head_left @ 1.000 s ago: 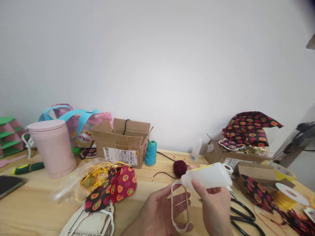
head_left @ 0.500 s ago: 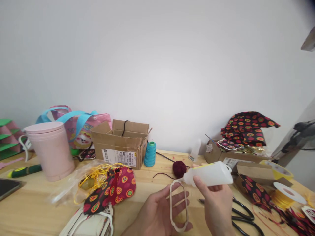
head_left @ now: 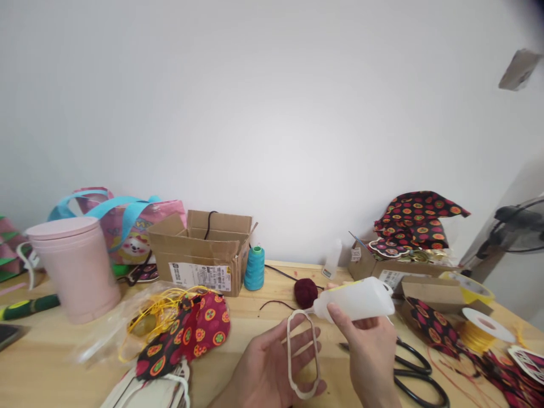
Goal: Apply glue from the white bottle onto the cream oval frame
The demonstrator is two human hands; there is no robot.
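My left hand (head_left: 272,368) lies palm up at the bottom centre, fingers loosely spread, with a pale oval ring frame (head_left: 302,354) resting on them. My right hand (head_left: 369,357) grips a white squeeze bottle (head_left: 356,300) held sideways. Its nozzle points left and touches the top of the oval frame. Both hands hover just above the wooden table (head_left: 46,362).
Black scissors (head_left: 419,374) lie right of my hands. A dark red yarn ball (head_left: 305,292), teal thread spool (head_left: 255,268), cardboard box (head_left: 199,258), pink cup (head_left: 74,266) and patterned fabric pieces (head_left: 187,331) sit behind and left. Boxes, fabric (head_left: 419,218) and yellow cord spool (head_left: 482,334) crowd the right.
The view has drifted slightly right and up, so everything sits a little further left. My hands keep the same hold, bottle nozzle still at the frame's top.
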